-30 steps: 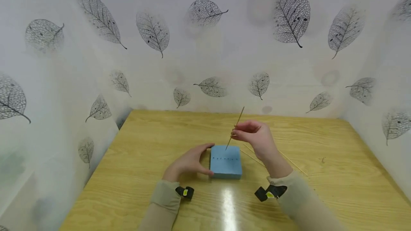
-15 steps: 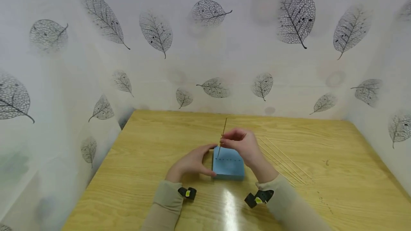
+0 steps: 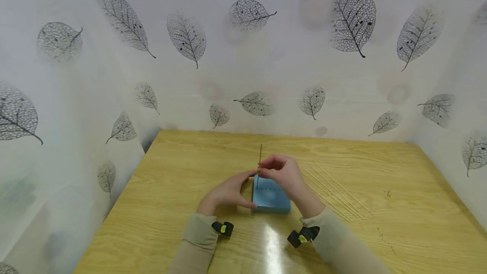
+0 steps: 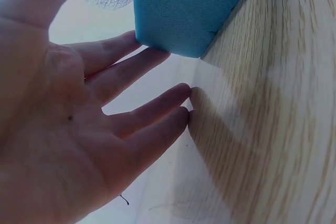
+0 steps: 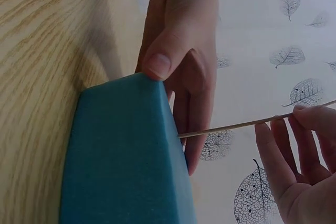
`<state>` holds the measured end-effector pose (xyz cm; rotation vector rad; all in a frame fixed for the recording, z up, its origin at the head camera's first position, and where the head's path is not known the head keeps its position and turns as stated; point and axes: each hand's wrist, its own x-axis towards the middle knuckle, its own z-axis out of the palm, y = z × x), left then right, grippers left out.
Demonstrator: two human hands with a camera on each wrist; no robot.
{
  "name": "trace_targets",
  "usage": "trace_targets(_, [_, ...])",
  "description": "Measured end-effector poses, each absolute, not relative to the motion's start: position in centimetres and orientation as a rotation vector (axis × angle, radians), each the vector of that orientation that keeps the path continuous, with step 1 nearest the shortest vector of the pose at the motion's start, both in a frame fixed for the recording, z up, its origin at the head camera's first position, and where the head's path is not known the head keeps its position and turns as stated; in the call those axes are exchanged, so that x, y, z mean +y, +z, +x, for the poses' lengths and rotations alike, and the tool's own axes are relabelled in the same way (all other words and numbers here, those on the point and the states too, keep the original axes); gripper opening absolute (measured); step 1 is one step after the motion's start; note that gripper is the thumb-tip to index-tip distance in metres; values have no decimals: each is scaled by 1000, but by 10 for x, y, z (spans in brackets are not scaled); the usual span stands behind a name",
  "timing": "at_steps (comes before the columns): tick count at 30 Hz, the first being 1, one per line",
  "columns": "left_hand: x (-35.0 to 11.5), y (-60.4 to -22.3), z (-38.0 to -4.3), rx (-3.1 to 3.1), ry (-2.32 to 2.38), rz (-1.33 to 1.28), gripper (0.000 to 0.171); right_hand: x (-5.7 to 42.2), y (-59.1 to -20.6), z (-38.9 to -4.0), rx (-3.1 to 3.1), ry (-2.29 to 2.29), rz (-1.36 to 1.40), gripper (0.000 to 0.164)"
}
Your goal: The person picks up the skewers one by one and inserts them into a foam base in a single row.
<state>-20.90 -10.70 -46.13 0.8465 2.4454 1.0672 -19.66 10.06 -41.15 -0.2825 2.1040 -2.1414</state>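
Observation:
A light blue foam block with a row of dark dots along its top lies on the table. My left hand steadies it from the left, thumb at the near corner and fingers at the far corner. In the left wrist view, two fingertips touch the block while the other two rest by the tabletop. My right hand pinches a thin wooden skewer nearly upright. In the right wrist view, the skewer meets the block's top face; whether it has entered the foam I cannot tell.
Several more thin skewers lie on the wooden table to the right of the block, partly behind the right forearm. A pale curtain with printed leaves hangs around the table's back and sides.
My right hand has moved left and slightly down, bringing the skewer from above the block's back part to the leftmost dot and more upright. The left hand stays at the block.

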Motion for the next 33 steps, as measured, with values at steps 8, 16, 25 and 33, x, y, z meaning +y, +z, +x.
trace_targets(8, [-108,-461,-208,2453,1044,821,99,95,-412,-194,2242,-2041,-305,19])
trace_targets(16, [-109,-458,-209,2446,1065,801,100,94,-411,-197,2347,-1941,-347,14])
trace_targets(25, [-107,-461,-210,2447,1040,803,101,113,-412,-198,2494,-1758,-429,23])
trace_targets(33, [-105,-459,-208,2439,1035,783,104,168,-400,-211,2577,-1668,-294,29])
